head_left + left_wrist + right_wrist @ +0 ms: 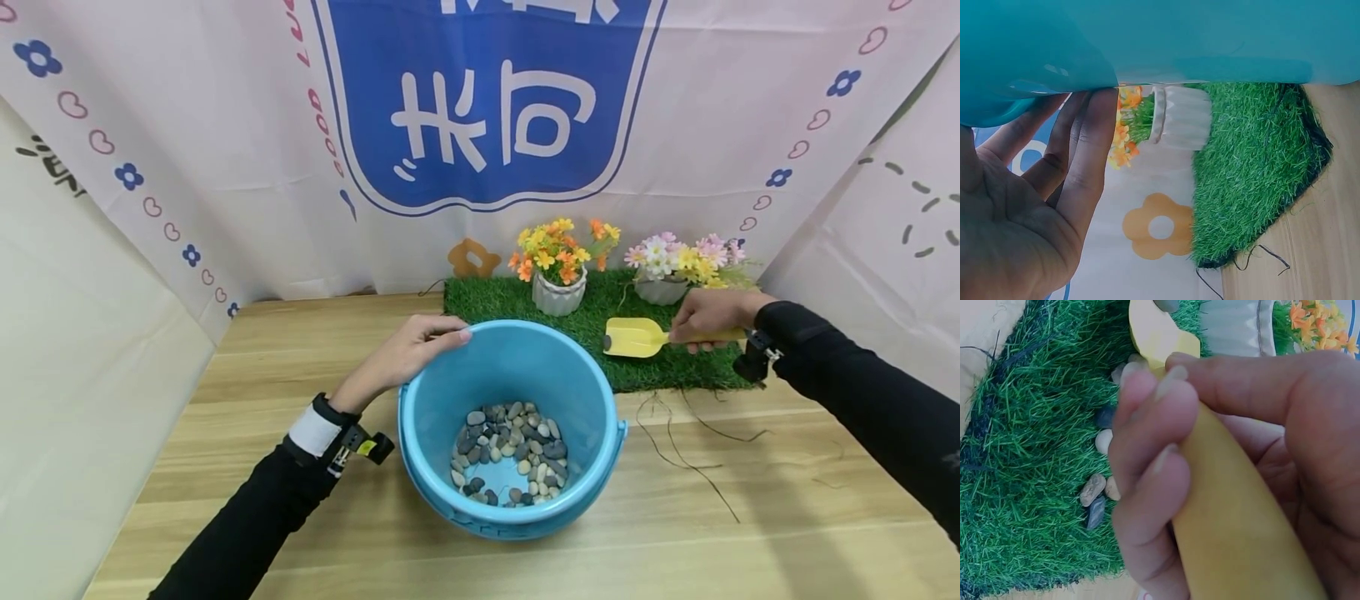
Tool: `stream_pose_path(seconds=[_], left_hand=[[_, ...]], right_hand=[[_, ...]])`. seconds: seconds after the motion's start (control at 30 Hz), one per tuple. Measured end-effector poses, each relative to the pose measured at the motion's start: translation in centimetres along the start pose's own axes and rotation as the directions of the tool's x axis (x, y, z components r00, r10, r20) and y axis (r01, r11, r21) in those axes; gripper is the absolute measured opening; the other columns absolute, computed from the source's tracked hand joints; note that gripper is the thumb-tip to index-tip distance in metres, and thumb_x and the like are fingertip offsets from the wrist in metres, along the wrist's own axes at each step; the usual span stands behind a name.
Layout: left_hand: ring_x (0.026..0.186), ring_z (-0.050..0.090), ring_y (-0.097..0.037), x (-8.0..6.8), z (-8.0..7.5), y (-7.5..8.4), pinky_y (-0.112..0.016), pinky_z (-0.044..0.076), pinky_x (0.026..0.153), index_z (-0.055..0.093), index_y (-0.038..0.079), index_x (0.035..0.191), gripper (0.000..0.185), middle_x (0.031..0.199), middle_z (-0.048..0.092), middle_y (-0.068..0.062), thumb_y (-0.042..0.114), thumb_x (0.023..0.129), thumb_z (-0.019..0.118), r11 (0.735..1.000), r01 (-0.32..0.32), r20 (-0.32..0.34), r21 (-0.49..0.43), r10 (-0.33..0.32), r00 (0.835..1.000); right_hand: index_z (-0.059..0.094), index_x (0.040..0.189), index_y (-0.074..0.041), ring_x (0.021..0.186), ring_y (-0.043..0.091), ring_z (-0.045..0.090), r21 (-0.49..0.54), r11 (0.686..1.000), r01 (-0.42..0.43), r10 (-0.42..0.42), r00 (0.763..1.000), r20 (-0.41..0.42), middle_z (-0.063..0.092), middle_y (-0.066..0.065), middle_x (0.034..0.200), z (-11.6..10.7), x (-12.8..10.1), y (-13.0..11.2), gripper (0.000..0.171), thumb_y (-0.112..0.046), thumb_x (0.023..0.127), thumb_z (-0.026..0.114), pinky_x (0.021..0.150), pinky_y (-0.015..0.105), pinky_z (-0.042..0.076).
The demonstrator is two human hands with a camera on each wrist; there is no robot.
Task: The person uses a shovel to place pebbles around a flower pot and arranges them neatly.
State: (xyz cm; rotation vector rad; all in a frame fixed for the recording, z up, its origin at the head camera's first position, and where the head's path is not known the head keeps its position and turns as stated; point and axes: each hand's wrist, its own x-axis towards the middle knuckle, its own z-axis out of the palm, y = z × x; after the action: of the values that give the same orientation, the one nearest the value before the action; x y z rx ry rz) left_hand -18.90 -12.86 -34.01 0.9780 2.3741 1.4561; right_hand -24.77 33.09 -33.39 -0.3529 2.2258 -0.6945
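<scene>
A blue bucket (600,400) stands on the wooden table, with grey, black and pale pebbles (517,437) spread over part of its floor. My left hand (420,346) holds the bucket's rim at the far left side, and the left wrist view shows its fingers against the blue wall. To the right, my right hand (708,315) grips a yellow toy shovel (636,337) by its handle, fingers wrapped round it. The shovel is over the artificial grass mat (480,300), a dark pebble (607,342) at its tip. Loose pebbles (1092,489) lie on the grass beside the right hand.
Two white pots of artificial flowers, one orange and yellow (558,293), one pink and white (662,289), stand at the back of the mat. Dark loose threads (693,467) trail onto the table (300,367). Printed cloth (255,167) hangs behind.
</scene>
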Motion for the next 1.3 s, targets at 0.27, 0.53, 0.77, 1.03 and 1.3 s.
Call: stream_pose_path(seconds=[0.27,0.53,0.77,1.03,1.3], left_hand=[[0.078,0.066,-0.019,0.1,-0.1,-0.1,-0.035,0.056,0.062,0.067,0.006,0.112,0.026,0.098,0.066,-0.008,0.020,0.099,0.049,1.000,-0.016,0.001,-0.021,0.016,1.000],[0.079,0.067,-0.021,0.1,-0.2,-0.1,-0.035,0.056,0.062,0.066,0.005,0.112,0.026,0.098,0.065,-0.010,0.019,0.099,0.049,0.999,-0.017,0.004,-0.037,0.017,1.000],[0.078,0.067,-0.019,0.0,-0.1,-0.4,-0.034,0.056,0.062,0.067,0.008,0.111,0.026,0.097,0.066,-0.007,0.022,0.099,0.049,1.000,-0.014,0.004,-0.028,0.014,1.000],[0.078,0.067,-0.020,-0.1,-0.1,-0.6,-0.035,0.056,0.061,0.067,0.008,0.111,0.026,0.097,0.066,-0.007,0.023,0.099,0.049,0.999,-0.016,0.008,-0.044,0.016,1.000],[0.078,0.066,-0.019,0.0,-0.1,-0.1,-0.033,0.056,0.062,0.066,0.003,0.112,0.025,0.098,0.066,-0.010,0.015,0.099,0.048,1.000,-0.015,0.002,-0.016,0.015,1.000]], right_hand=[[0.064,0.114,0.004,0.055,0.015,0.044,-0.007,0.999,-0.040,0.040,0.999,-0.002,0.061,0.015,0.077,-0.2,-0.2,-1.2,0.028,-0.016,0.096,0.054,0.052,0.029,0.040],[0.069,0.099,-0.001,0.054,0.015,0.041,-0.036,0.999,-0.039,0.039,0.999,-0.008,0.059,0.012,0.072,-0.1,-0.3,-1.8,0.021,-0.015,0.097,0.053,0.052,0.030,0.039],[0.070,0.090,-0.004,0.052,0.014,0.041,-0.096,0.994,-0.056,0.055,0.998,-0.013,0.058,0.011,0.071,0.0,-0.3,-2.9,0.022,-0.015,0.097,0.052,0.051,0.029,0.038],[0.070,0.094,-0.005,0.053,0.014,0.042,-0.131,0.990,-0.049,0.046,0.999,-0.020,0.059,0.011,0.072,0.1,-0.5,-3.0,0.020,-0.016,0.096,0.053,0.052,0.029,0.038],[0.069,0.096,-0.004,0.059,0.017,0.048,-0.127,0.991,0.033,-0.043,0.996,-0.075,0.060,0.013,0.077,0.1,-1.0,-2.7,0.023,-0.020,0.098,0.051,0.055,0.031,0.042]])
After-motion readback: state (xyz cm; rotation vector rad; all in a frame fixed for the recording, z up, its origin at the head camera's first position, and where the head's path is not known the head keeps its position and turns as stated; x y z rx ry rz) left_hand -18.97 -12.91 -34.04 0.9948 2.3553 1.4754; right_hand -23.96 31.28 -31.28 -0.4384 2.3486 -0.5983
